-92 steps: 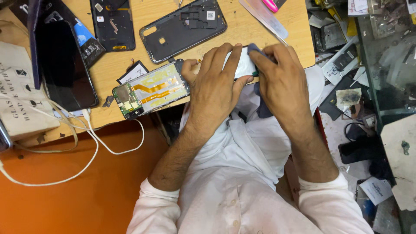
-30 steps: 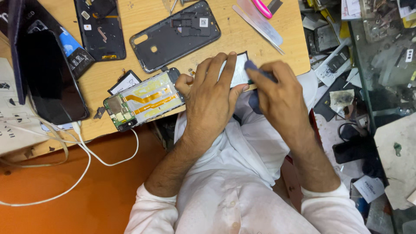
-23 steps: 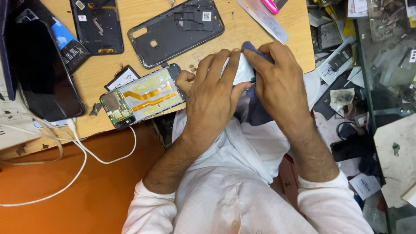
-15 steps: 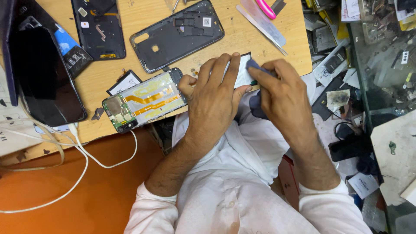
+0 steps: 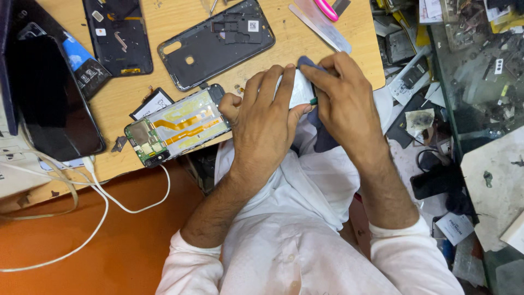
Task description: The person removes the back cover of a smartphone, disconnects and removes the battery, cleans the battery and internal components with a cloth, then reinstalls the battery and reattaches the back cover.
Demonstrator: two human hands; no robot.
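Observation:
My left hand (image 5: 265, 117) grips a flat white phone battery (image 5: 299, 87) at the wooden table's near edge, fingers spread over it. My right hand (image 5: 341, 95) pinches a dark blue cloth (image 5: 322, 136) against the battery's right side; the cloth hangs down over my white shirt. Just left of my left hand lies an opened phone chassis (image 5: 177, 127) with green board and orange flex cables showing. A small green bit shows between my thumbs.
A black phone back cover (image 5: 218, 43) and another black frame (image 5: 117, 35) lie farther up the wooden table (image 5: 164, 16). A dark phone (image 5: 52, 98) and white cables (image 5: 103, 196) are at left. A pink-handled tool (image 5: 327, 10) lies at top. Cluttered parts fill the right side.
Both hands have stayed on the battery, shifting slightly; my right hand with the cloth has rubbed back and forth along the battery's edge. The view has drifted a little.

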